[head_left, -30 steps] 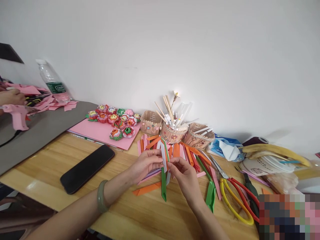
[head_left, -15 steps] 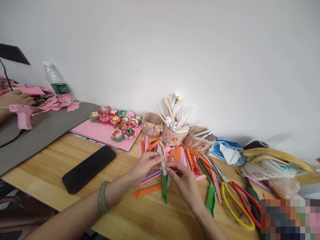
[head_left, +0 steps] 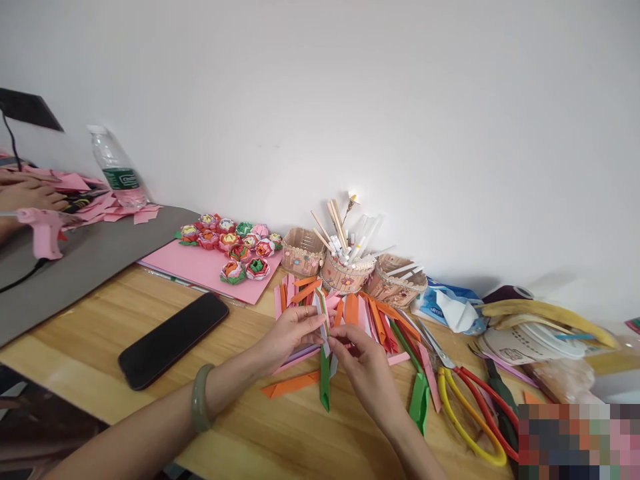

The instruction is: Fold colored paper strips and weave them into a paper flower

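My left hand point(head_left: 293, 337) is closed in a pinch on a small stack of folded paper strips point(head_left: 323, 313), with white, green and orange edges showing. Against the stack's lower end, the thumb and fingertips of my right hand point(head_left: 357, 357) are pressed together on the paper. Just below hangs or lies a green folded strip point(head_left: 325, 387); I cannot tell whether it belongs to the stack. Behind both hands spreads a pile of folded strips point(head_left: 353, 310) in orange, pink, red and white. An orange strip point(head_left: 291, 385) lies left of my fingers.
A black phone point(head_left: 174, 341) lies to the left. Paper flowers point(head_left: 239, 252) rest on pink sheets point(head_left: 180, 265). Decorated baskets point(head_left: 347, 273) line the wall. On the right are scissors point(head_left: 473, 413) and a banana peel point(head_left: 550, 317). Another person's hand point(head_left: 33, 197) is near a pink glue gun point(head_left: 41, 232).
The view has shifted slightly. Both my hands keep nearly the same pinch on the folded strips.
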A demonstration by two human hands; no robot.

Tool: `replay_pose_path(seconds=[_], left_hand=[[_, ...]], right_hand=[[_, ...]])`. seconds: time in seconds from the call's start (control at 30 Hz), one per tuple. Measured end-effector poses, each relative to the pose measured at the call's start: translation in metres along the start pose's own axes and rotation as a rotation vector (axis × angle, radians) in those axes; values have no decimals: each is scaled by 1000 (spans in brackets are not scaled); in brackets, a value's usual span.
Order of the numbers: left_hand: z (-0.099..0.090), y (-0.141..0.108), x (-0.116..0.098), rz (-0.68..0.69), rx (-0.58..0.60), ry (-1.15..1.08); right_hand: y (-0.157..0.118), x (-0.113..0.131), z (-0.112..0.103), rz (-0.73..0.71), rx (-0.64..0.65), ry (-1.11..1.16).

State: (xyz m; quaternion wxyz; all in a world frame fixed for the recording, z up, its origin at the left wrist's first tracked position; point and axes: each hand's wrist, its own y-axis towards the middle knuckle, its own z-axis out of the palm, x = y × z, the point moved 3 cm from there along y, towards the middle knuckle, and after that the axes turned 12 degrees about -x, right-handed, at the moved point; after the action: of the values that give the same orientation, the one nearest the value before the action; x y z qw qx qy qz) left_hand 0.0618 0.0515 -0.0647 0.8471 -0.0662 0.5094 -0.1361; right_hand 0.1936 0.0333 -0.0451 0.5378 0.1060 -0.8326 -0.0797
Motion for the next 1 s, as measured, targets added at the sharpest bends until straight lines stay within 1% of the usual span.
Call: replay_pose_path(seconds=[0.1, 0.27, 0.47, 0.6, 0.87, 0.93, 1.0], left_hand=[[1, -1, -2, 0, 9, -44], [2, -3, -6, -5, -3, -105], [0, -2, -8, -23, -12, -122], [-3, 1, -7, -9, -9, -109], [-8, 3, -6, 98, -158, -13], [-8, 3, -6, 110, -175, 7], [-8, 2, -7, 126, -179, 15]], right_hand=[[-1, 1, 1, -32, -10, 9], [-3, -3, 6, -8, 31, 18], [-4, -1, 3, -84, 4, -55], [-4, -1, 1, -51, 10, -53], [-1, -7, 3, 16, -5, 75], [-1, -8, 3, 35, -8, 124], [-1, -8, 4, 44, 19, 157]])
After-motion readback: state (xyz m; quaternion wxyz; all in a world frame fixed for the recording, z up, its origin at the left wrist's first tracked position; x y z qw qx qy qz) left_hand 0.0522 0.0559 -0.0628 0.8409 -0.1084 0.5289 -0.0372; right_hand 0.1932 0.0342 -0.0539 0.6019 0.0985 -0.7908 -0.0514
